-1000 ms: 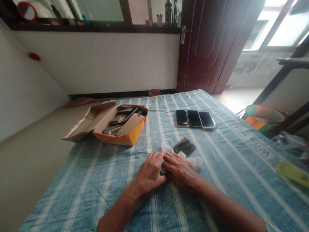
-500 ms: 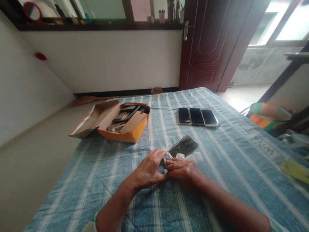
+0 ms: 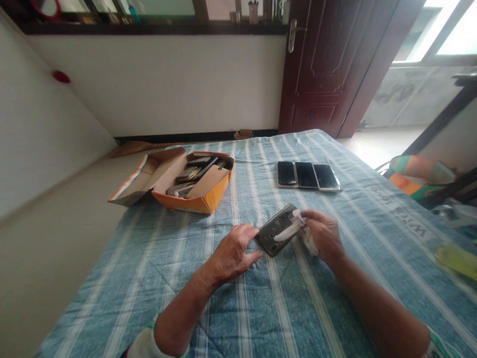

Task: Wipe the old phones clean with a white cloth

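Note:
A dark smartphone (image 3: 269,237) lies at a slant on the striped bedspread (image 3: 208,308), its glossy surface carrying pale smudges. At its near left end is my left hand (image 3: 234,253), fingers and thumb spanning the short edge and steadying it. My right hand (image 3: 325,236) pinches a crumpled white tissue (image 3: 290,229) at the phone's right side. One strip of the tissue hangs across the phone, and another part droops beside it. Farther back, three phones lie side by side: a left one (image 3: 286,173), a middle one (image 3: 306,175) and a right one (image 3: 326,177).
An open orange cardboard box (image 3: 214,194) holding several phones stands at the left, its lid (image 3: 136,181) folded outward. Behind the bed are a white wall (image 3: 167,84) and a dark red door (image 3: 328,64). A yellow item (image 3: 456,261) lies at the right edge.
My right hand has lifted away to the right with the tissue, uncovering more of the phone. My left hand stays at the phone's left end. The view has shifted slightly.

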### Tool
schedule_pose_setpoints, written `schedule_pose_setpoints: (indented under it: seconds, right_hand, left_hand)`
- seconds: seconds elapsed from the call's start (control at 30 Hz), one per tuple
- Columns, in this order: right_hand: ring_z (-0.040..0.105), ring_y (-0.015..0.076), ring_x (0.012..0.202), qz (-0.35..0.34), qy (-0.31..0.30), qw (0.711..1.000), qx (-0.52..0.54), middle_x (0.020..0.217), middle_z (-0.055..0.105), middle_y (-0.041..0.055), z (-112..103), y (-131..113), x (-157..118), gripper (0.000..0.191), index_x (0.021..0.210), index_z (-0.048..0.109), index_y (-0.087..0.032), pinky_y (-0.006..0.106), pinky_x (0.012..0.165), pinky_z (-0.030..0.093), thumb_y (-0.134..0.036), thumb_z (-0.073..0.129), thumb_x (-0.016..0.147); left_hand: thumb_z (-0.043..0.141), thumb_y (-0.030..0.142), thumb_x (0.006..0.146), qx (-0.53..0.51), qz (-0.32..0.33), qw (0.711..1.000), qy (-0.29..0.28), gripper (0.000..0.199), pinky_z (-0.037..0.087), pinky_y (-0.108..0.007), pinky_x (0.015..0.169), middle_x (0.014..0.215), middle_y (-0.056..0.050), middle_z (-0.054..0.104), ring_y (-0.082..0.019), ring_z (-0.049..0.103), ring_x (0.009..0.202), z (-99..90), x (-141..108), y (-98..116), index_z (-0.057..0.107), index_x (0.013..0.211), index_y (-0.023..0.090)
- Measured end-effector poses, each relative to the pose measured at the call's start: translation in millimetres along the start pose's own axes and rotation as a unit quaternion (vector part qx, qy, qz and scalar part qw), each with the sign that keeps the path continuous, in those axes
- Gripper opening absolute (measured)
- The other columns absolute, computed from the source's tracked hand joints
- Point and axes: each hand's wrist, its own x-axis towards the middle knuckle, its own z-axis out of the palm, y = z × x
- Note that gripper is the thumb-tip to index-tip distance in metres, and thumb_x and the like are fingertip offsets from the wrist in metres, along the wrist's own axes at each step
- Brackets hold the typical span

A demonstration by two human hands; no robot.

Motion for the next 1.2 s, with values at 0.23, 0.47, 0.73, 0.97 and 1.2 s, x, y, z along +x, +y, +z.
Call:
schedule_pose_setpoints:
  seconds: [0.23,0.47,0.73,0.97,1.2]
  right_hand:
    - [0.056,0.0251,0.113,-0.249,-0.093,0.873,-0.410,0.114,0.065,0.0107,-8,7,3,0.032,0.108,0.067,-0.020,0.047,0.102,0.038,-0.024,0.041,0.089]
    - [0.024,0.0309,0.141,-0.219,-0.189,0.763,-0.578,0.150,0.035,0.0140,-23,10,-15,0.051,0.138,0.044,-0.014,0.060,0.109,0.024,-0.035,0.045,0.092]
    - [0.036,0.0229,0.137,-0.312,-0.187,0.785,-0.501,0.142,0.048,0.0127,-13,26,-21,0.047,0.130,0.055,-0.015,0.048,0.111,0.034,-0.008,0.034,0.090]
    - [0.038,0.0212,0.136,-0.367,-0.225,0.774,-0.464,0.139,0.052,0.0120,6,25,-37,0.049,0.128,0.057,-0.016,0.047,0.111,0.035,-0.003,0.033,0.088]
    - [0.036,0.0199,0.137,-0.387,-0.276,0.753,-0.455,0.140,0.051,0.0083,23,16,-47,0.047,0.129,0.055,-0.018,0.044,0.113,0.033,-0.004,0.036,0.089]
  left_hand:
    - [0.065,0.017,0.077,0.043,0.007,0.999,0.025,0.019,0.046,-0.036,0.091,0.102,-0.006,0.063,-0.023,0.056,0.101,12.4,1,-5,0.061,0.096,0.019]
    - [0.064,0.018,0.078,0.053,-0.002,0.999,0.008,0.019,0.046,-0.036,0.091,0.105,-0.006,0.062,-0.022,0.055,0.099,10.0,-1,-1,0.060,0.097,0.018]
    - [0.062,0.015,0.076,0.058,-0.006,0.998,0.002,0.021,0.045,-0.036,0.092,0.103,-0.006,0.062,-0.023,0.054,0.102,9.1,1,-1,0.059,0.097,0.018]
    - [0.057,0.014,0.076,0.049,-0.004,0.999,0.008,0.021,0.045,-0.034,0.090,0.101,-0.005,0.061,-0.021,0.054,0.099,10.8,1,-4,0.057,0.097,0.019]
    - [0.052,0.007,0.071,0.063,0.015,0.998,0.020,0.023,0.045,-0.033,0.088,0.095,-0.004,0.059,-0.021,0.054,0.095,15.4,1,-10,0.055,0.091,0.019]
